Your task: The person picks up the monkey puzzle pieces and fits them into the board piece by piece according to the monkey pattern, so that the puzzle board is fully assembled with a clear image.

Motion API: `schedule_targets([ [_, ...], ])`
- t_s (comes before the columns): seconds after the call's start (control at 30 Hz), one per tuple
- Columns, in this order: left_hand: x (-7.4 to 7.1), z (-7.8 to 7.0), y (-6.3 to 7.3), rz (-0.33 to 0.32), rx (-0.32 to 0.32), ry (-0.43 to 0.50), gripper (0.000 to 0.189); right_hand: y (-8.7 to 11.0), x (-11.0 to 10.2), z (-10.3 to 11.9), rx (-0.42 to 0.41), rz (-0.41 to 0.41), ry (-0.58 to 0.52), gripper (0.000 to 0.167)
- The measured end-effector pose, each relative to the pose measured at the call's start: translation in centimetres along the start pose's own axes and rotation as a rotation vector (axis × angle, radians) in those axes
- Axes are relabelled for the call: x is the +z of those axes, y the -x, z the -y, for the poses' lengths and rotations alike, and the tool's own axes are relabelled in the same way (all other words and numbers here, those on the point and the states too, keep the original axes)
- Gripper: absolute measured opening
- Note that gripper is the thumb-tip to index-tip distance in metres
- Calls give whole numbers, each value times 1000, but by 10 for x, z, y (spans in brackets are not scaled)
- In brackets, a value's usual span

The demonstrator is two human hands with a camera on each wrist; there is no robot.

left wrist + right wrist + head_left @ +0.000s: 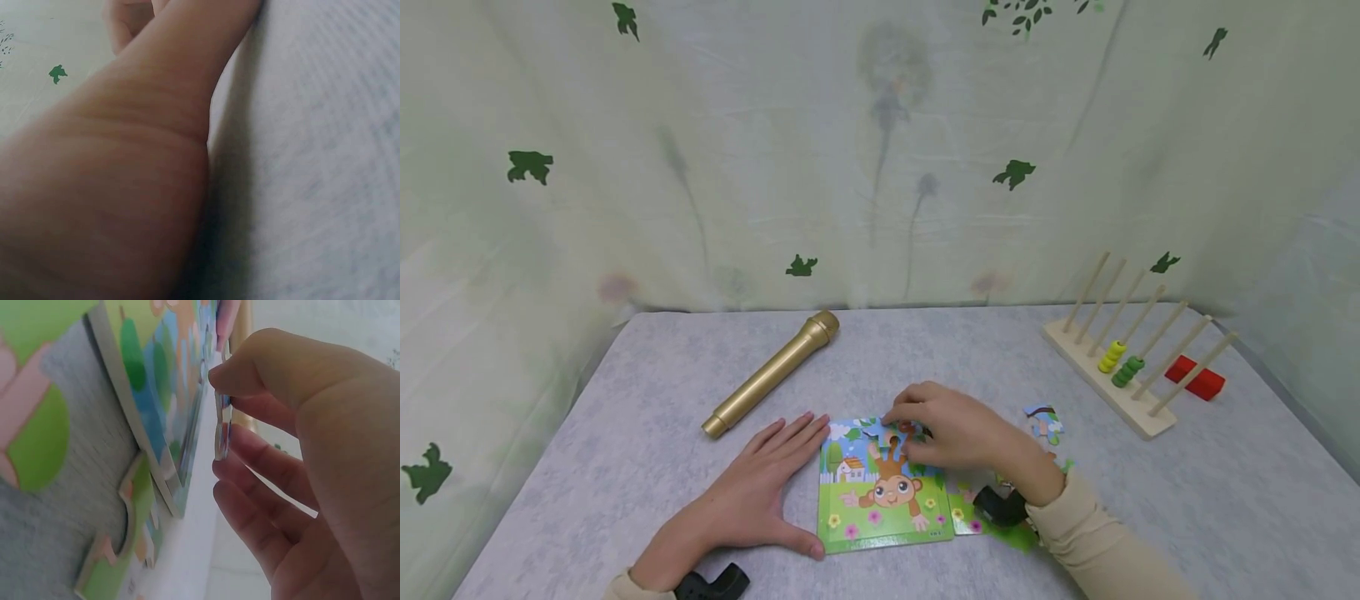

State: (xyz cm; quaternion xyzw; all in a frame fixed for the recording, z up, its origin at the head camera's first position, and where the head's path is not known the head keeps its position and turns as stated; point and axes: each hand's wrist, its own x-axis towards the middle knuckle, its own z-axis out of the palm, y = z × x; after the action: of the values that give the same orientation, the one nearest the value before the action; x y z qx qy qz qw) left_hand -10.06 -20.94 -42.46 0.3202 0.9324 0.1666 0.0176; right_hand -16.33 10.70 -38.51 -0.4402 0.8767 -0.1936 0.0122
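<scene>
Left hand (769, 490) flat — fingers extended, thumb splayed out. Right hand (953, 427) pinching — thumb opposed to bent fingers.

head: even, diffuse light | left wrist: dim, blurred | right wrist: hazy, soft

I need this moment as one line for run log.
left hand: beside puzzle board | right hand: pinches puzzle piece over board

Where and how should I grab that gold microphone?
Probably mid-handle, coming from above with the left hand: the gold microphone lies diagonally on the table, its slim handle nearer you and its wider head farther away.
</scene>
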Motion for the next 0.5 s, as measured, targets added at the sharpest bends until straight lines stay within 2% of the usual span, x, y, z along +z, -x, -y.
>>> schedule_targets([
  [0.5,-1,-1,0,7,-4,9,138,-7,12,4,-30,43,-8,30],
])
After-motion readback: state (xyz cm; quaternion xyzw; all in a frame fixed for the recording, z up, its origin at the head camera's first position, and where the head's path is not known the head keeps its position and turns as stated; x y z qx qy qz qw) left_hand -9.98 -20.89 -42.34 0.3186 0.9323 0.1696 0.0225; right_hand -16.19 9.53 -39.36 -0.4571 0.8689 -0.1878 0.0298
